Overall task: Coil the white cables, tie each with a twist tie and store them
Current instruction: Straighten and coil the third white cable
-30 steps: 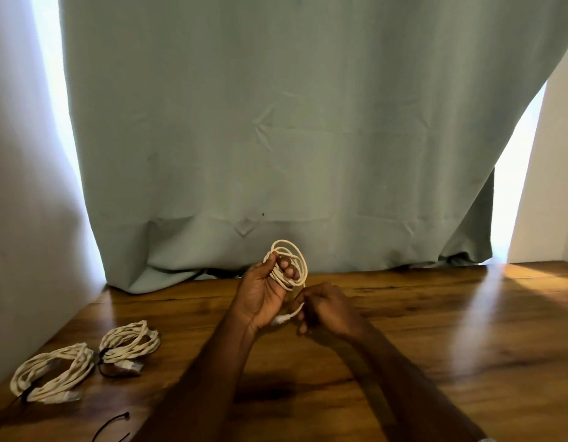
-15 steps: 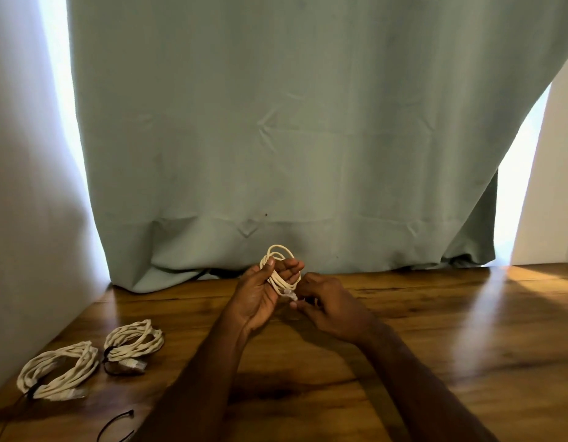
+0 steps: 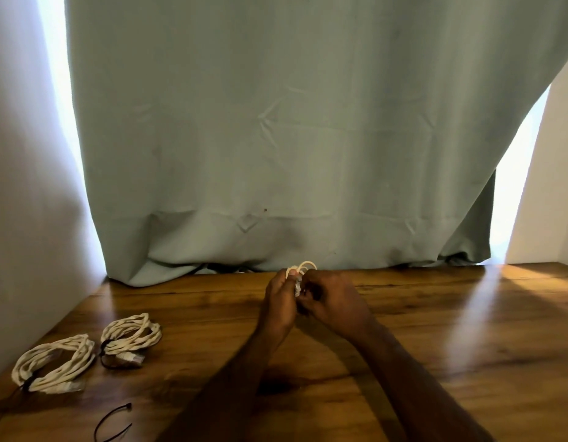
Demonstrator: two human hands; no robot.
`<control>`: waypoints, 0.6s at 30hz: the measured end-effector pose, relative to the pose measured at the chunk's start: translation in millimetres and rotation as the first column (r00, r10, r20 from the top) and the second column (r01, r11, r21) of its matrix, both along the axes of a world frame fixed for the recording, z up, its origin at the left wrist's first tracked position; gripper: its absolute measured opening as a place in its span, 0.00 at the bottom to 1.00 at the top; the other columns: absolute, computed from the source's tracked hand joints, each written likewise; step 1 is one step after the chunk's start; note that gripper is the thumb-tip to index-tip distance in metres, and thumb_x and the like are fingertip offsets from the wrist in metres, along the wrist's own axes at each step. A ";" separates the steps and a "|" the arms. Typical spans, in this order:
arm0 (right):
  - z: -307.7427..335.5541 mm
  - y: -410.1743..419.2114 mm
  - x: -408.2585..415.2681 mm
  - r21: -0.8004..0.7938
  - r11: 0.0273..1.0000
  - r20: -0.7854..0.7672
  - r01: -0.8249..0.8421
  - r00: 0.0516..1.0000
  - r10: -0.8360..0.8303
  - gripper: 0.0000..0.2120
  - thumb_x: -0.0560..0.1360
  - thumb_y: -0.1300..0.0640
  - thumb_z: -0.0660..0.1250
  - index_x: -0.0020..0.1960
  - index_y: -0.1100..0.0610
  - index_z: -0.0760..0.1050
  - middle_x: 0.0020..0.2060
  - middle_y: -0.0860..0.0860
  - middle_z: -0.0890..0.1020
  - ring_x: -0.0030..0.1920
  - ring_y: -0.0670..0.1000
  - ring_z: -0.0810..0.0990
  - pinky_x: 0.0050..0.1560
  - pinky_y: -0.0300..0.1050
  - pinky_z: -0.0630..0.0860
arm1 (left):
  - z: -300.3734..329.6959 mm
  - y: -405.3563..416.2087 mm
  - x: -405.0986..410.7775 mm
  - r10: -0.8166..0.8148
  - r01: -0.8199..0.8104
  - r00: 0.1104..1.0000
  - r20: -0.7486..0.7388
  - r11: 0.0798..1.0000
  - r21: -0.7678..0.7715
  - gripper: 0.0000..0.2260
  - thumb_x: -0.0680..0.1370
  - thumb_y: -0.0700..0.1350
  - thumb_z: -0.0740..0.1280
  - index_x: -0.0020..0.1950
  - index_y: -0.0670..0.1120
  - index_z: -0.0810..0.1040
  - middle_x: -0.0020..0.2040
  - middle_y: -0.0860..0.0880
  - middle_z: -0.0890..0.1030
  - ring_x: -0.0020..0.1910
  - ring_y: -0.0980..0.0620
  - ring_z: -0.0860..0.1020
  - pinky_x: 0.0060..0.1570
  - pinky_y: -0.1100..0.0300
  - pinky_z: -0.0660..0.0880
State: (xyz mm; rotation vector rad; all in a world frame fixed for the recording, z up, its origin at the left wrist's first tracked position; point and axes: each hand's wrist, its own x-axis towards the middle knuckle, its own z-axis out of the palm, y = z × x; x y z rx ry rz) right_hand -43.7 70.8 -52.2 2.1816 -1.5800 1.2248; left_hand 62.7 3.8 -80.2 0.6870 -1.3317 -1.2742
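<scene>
A: Step?

B: Coiling stage, near the end of it, I'd judge. Left hand [image 3: 281,301] holds a small white cable coil [image 3: 303,268] above the worktop [image 3: 435,330], fingers curled round the bundle. Right hand [image 3: 332,303] meets it from 3 o'clock, fingers pinching in at the coil's lower part, likely on the loose plug end, but the view is too small and the knuckles cover it, so I can't confirm.

A: Where's the coil relative to the grip?

B: Loops stick out at 12 o'clock above both hands, just in front of the curtain [image 3: 292,138] hem. The rest of the bundle is buried between the two palms. Both grips pressed on it, neither spread.

A: Other cables?

B: Two done ones at about 8 o'clock from the hands, well apart from them: near tied coil [image 3: 131,336] and far-left tied coil [image 3: 53,363], side by side, each with a dark tie round it.

A: Next move?

B: Needs a tie. Loose black twist tie [image 3: 112,422] lies at 7 o'clock on the front edge of the worktop, untouched. My call: left hand must keep the loops clamped so they don't spring open, while the right lets go and reaches back for the tie. Risk is the coil slackening on the hand-off.

A: Storage spot?

B: Not visible.
</scene>
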 end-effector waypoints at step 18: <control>-20.0 -24.9 8.7 0.087 0.983 0.728 0.163 0.663 -0.174 0.22 0.83 0.39 0.53 0.41 0.52 0.75 0.33 0.52 0.82 0.32 0.55 0.83 0.32 0.50 0.78 | 16.3 16.7 4.5 -0.550 0.679 0.708 -0.443 0.702 0.213 0.14 0.77 0.50 0.61 0.44 0.38 0.75 0.22 0.52 0.66 0.16 0.59 0.62 0.22 0.64 0.64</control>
